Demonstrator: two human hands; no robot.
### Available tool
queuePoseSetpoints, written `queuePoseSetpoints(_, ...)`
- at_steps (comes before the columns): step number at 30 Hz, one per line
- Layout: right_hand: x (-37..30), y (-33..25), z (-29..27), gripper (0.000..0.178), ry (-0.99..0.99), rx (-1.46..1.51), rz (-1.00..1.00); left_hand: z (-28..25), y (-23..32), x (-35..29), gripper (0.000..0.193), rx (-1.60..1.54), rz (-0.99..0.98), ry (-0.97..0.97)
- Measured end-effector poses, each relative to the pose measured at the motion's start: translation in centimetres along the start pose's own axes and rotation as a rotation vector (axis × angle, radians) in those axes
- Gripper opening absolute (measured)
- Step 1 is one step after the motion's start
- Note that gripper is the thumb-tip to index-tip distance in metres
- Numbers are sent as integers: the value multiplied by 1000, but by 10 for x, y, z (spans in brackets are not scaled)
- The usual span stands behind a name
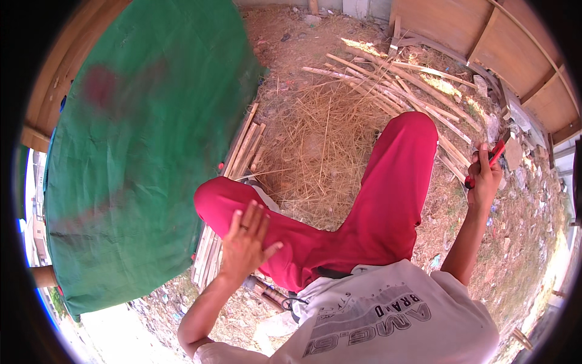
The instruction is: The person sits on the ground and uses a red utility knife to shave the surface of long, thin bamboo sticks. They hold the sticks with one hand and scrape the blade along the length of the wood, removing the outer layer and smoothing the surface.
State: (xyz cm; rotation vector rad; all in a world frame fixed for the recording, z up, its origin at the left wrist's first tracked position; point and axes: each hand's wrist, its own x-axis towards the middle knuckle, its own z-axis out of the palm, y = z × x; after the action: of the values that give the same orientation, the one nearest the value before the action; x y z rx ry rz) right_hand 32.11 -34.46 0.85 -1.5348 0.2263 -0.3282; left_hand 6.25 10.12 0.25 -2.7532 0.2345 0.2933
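Note:
My left hand [244, 240] lies on my red-trousered left leg, near the knee, with its fingers stretched out and nothing in it. A ring shows on one finger. Out to the right, beyond my right knee, my right hand [484, 177] is closed round a red-and-black hand tool [496, 151]. One end of the tool sticks out above the fingers and a red part shows below the thumb side. Its exact kind is hard to make out. Between my spread knees lies a pile of dry straw [321, 151] on the ground.
A large green sheet [151, 145] hangs on the left. Wooden strips [242, 148] lie beside it. More long sticks [418, 91] are heaped beyond my right knee. Wooden panels [448, 24] stand at the far right, and rubble [515, 242] litters the ground.

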Motion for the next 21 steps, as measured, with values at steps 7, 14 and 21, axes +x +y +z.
queuePoseSetpoints(7, -22, 3, -47, 33, 120, -67, 15, -55, -33, 54, 47, 237, -359, 376)
queuePoseSetpoints(14, -23, 9, -53, 31, 114, -64, 130, -13, 8, 70, 41, 187, -266, -406)
queuePoseSetpoints(21, -18, 62, -22, 27, -46, -69, 264, -33, -107, 11, 33, -298, -858, 547)
